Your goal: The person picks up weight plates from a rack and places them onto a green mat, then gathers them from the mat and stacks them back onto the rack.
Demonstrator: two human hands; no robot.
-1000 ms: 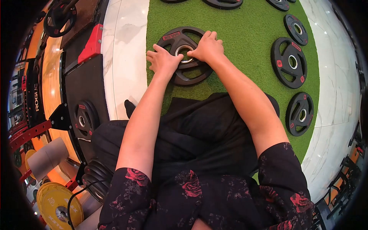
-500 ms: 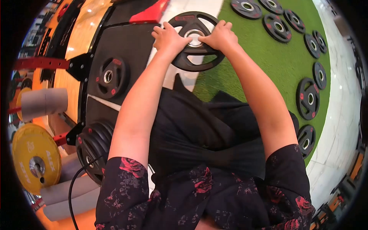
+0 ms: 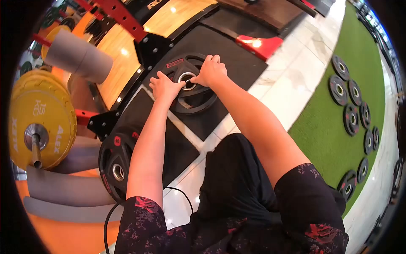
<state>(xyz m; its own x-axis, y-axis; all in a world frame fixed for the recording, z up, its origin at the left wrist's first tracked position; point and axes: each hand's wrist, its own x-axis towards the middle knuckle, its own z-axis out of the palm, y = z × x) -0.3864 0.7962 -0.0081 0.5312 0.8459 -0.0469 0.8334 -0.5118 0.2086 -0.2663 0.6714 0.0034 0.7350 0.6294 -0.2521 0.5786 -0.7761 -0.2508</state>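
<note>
Being gripped by left hand (image 3: 166,90) and right hand (image 3: 212,73), 1 plate (image 3: 189,93), fingers partly spread, thumbs at the hub (image 3: 182,75)

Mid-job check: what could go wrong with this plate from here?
Pinching: the left hand and right hand grip opposite sides of the black round weight plate with a red label, over the flat black mat. Fingers curled at the rim might get trapped as it settles; I can't tell whether it already touches down.

Snagging: the thin black cable hangs beside the left sleeve and could catch on the arm.
</note>
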